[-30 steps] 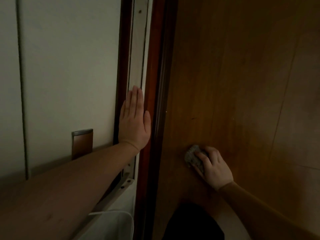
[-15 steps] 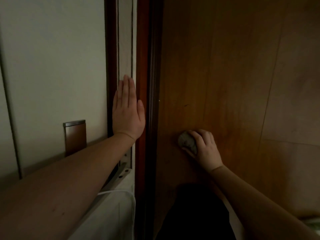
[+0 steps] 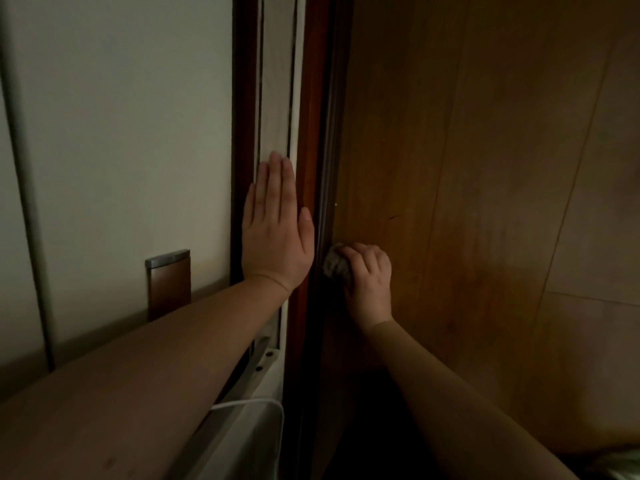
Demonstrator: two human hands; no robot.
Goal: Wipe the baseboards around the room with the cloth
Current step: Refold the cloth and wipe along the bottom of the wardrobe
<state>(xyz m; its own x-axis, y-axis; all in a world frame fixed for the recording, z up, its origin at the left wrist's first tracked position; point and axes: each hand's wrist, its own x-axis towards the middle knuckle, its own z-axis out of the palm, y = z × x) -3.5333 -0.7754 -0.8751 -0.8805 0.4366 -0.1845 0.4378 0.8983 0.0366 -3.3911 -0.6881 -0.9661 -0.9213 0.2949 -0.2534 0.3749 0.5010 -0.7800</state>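
1. Head view: the scene is lying in dim light, and the camera is looking down along a wall onto a wooden floor (image 3: 485, 202).
2. The left hand (image 3: 275, 226) is lying flat with its fingers straight and together, pointing toward 12 o'clock, and it is pressing on the pale strip (image 3: 277, 98) of a frame at the wall's edge, holding nothing.
3. The right hand (image 3: 369, 282) is sitting just at 3 o'clock of the left hand, with the dark reddish baseboard (image 3: 311, 133) running between them.
4. Its fingers are curling round a bunched grey cloth (image 3: 336, 266), gripping it.
5. The cloth is showing at 10 o'clock of the right hand's knuckles, and it is touching the dark edge where the baseboard is meeting the floor.
6. At 9 o'clock of the left wrist, a small brown block with a metal top (image 3: 168, 284) is standing against the pale wall (image 3: 121, 133).
7. At 6 o'clock of the left hand, beneath the forearm, a white rounded object (image 3: 252, 434) is showing; what it is cannot be told.
8. Both forearms are reaching in from the lower edge, bare.
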